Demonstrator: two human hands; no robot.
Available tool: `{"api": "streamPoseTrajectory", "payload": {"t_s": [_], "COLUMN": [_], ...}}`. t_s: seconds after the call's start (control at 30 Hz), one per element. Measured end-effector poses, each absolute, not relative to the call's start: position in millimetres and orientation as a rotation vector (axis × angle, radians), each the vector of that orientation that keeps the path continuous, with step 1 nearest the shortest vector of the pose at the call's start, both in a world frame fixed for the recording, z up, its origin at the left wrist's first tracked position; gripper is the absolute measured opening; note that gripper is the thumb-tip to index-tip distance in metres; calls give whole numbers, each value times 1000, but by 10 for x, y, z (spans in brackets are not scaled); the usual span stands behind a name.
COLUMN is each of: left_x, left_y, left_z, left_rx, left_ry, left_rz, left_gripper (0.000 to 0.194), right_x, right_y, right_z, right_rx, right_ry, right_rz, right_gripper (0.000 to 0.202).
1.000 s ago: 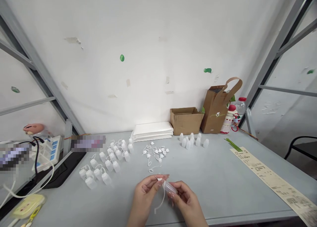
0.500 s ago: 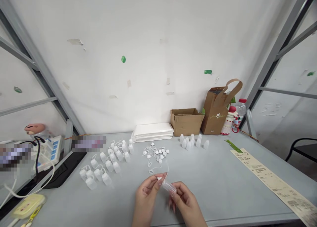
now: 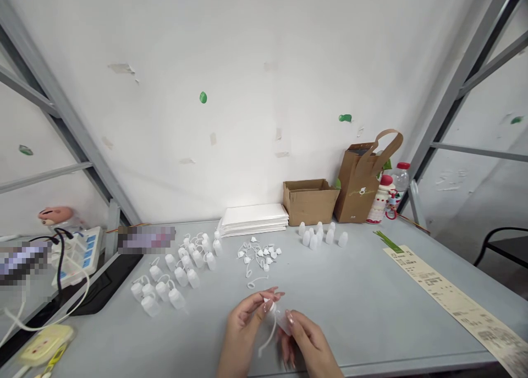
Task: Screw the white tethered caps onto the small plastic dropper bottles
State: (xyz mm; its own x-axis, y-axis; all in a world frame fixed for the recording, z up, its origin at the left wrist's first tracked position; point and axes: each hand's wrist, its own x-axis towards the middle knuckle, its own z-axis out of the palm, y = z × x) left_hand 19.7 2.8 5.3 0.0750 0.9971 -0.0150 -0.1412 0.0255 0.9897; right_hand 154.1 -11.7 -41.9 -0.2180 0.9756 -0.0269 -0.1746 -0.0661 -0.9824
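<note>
Near the table's front edge, my left hand (image 3: 251, 320) pinches a small white cap at the neck of a translucent bottle (image 3: 282, 318). My right hand (image 3: 303, 334) grips the bottle's body from the right. From the cap a thin white strap (image 3: 267, 338) hangs down between the hands. Beyond them lies a loose pile of white caps with curly straps (image 3: 264, 252). Several bottles with caps and looped straps (image 3: 176, 297) stand to the left. A smaller group of bottles without straps (image 3: 313, 240) stands at the back right.
A stack of white sheets (image 3: 254, 219), a cardboard box (image 3: 310, 204) and a brown paper bag (image 3: 357, 188) stand along the wall. Right lies a long printed paper strip (image 3: 445, 301). Left are a power strip (image 3: 82, 257) and a yellow case (image 3: 46, 345).
The strap has swung from above the bottle to hanging below the cap. The bottle is tilted more steeply, and my right hand's fingers have shifted on it.
</note>
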Motion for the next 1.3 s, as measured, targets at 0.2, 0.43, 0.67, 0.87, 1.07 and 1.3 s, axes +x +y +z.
{"api": "streamPoseTrajectory", "payload": {"t_s": [0.2,0.43,0.67,0.87,1.07,1.3], "left_x": [196,169,116,143,152,237], "left_y": [29,19,22,27,8,61], "left_z": [45,26,12,-24,1,-62], "left_rx": [1057,1140,1267,1273,1238,748], "left_ry": [1112,1018,1041,1118,1047,960], "left_rz": [1255,1245,1219,1240,1227,1223], "left_gripper": [18,14,13,14,13,38], "right_x": [1511,1535,1548,1567,1586,1552], "right_y": [-119,-124,-111,-111,-116,-140], "right_z": [-381,-428,-431,-415,-405,-431], "right_rx": [-954,-960,-900,-921,-880,-880], "right_ry": [-1115,-1172,-1179,-1153,-1225,-1150], "right_rz": [1385,1468,1459,1435,1475,1327], "right_gripper": [42,46,42,30,38,39]}}
